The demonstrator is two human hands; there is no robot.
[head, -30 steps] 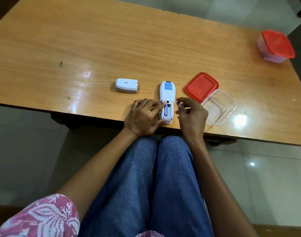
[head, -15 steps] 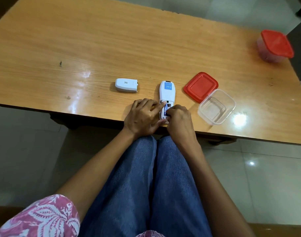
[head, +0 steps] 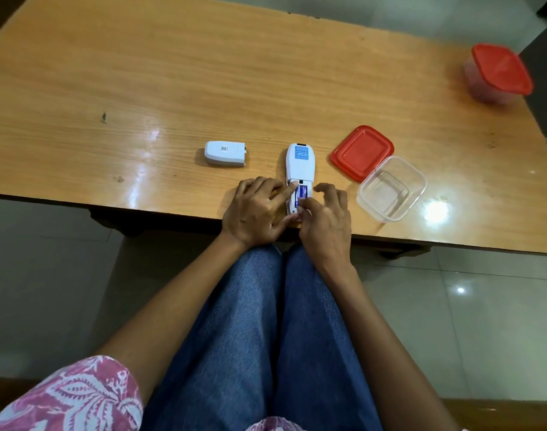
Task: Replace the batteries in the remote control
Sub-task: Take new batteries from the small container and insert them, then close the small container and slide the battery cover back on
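The white remote control (head: 300, 164) lies face down near the table's front edge, its battery compartment open. Two blue batteries (head: 301, 191) lie side by side in the compartment. My left hand (head: 255, 209) holds the remote from the left, with the forefinger at the compartment's far end and the thumb at the remote's near end. My right hand (head: 326, 222) presses a fingertip down on the near end of the right battery, its other fingers lifted. The white battery cover (head: 225, 154) lies apart on the table, to the left of the remote.
A red lid (head: 362, 152) and an open clear plastic container (head: 421, 181) lie just right of the remote. A second container with a red lid on (head: 497, 73) stands at the far right of the wooden table (head: 172, 73). My knees are under the front edge.
My right hand brought a battery from beside the remote into the compartment, and now presses it down. My left hand and the remote have stayed put.
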